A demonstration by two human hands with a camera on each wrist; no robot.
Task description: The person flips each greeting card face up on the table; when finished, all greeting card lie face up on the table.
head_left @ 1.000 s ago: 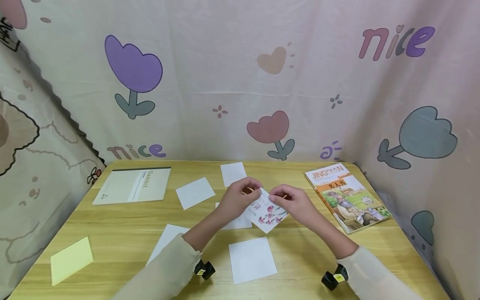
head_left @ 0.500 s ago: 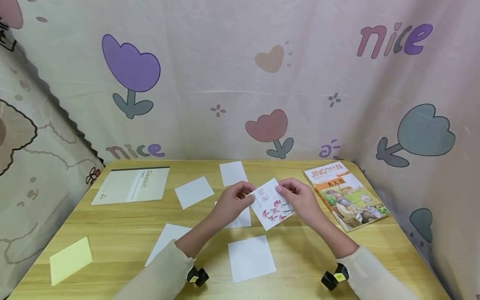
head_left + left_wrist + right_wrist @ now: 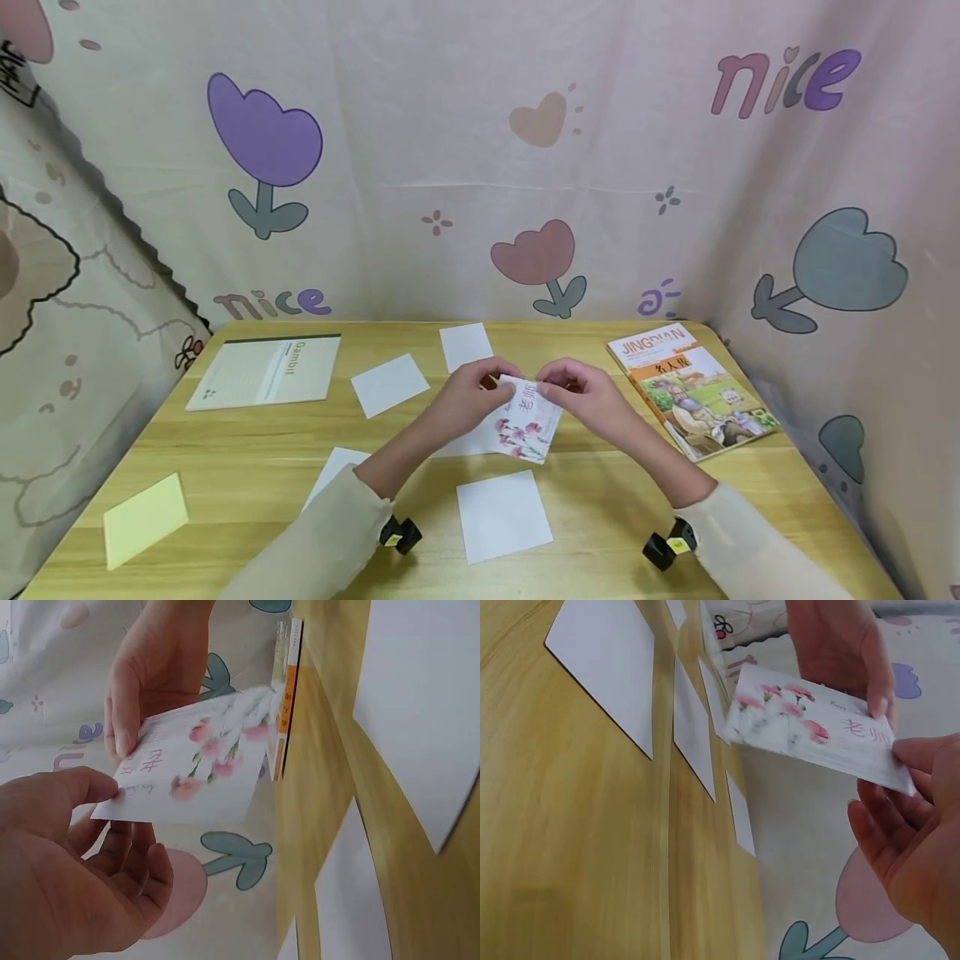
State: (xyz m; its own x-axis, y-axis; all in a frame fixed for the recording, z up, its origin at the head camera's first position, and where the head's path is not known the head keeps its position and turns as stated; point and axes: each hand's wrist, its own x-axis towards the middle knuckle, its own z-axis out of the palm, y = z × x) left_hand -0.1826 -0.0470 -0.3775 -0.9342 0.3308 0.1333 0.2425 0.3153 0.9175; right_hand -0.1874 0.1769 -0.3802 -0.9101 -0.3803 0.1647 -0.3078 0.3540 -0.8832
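Observation:
Between both hands, above the middle of the table, is a white greeting card (image 3: 525, 429) printed with pink carnations and red Chinese characters. My left hand (image 3: 474, 400) pinches its upper left corner, thumb on the printed face and the other fingers behind. At the upper right corner my right hand (image 3: 588, 396) pinches it in the same manner. In the left wrist view the card (image 3: 202, 761) tilts, flowers pointing toward the table side. The right wrist view has the right thumb (image 3: 922, 752) on the card's edge near the characters.
White cards lie about the wooden table (image 3: 247, 467), one nearest the front (image 3: 504, 517) and others farther back, including a white card (image 3: 390, 385). A notebook (image 3: 262, 372) lies back left, a yellow paper (image 3: 146, 521) front left, an illustrated book (image 3: 693, 392) on the right.
The card has turned from a slanted position to more upright and shifted slightly left. My right hand has moved from its right edge to the top corner, nearer the left hand.

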